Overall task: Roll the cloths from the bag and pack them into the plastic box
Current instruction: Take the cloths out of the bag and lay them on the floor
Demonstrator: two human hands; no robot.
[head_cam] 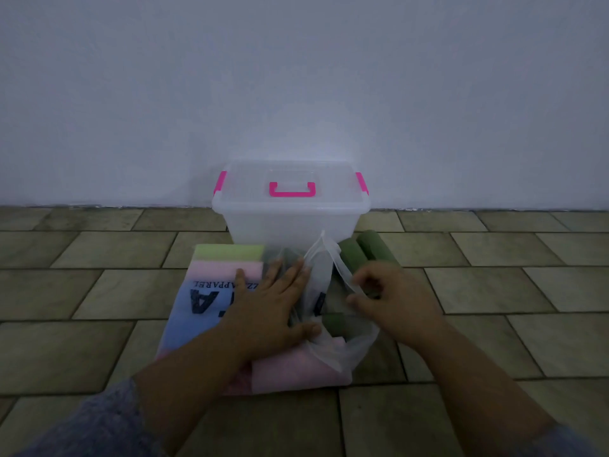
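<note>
A translucent plastic bag [204,305] with dark upside-down lettering lies on the floor, with green, pink and blue folded cloths showing through it. My left hand [267,305] lies flat on the bag, fingers spread. My right hand [392,305] pinches the bag's loose handle [329,255] beside it. A pink cloth [296,371] sticks out at the bag's near end. Two rolled dark green cloths [365,250] lie on the floor to the right of the bag, and another green roll [336,323] shows between my hands. Behind stands the clear plastic box [290,222], lid shut, with pink handle and clips.
The floor is laid with greenish-brown tiles [115,291]. A plain pale wall [296,94] rises right behind the box. Grey-blue sleeves [99,423] cover my forearms at the bottom corners.
</note>
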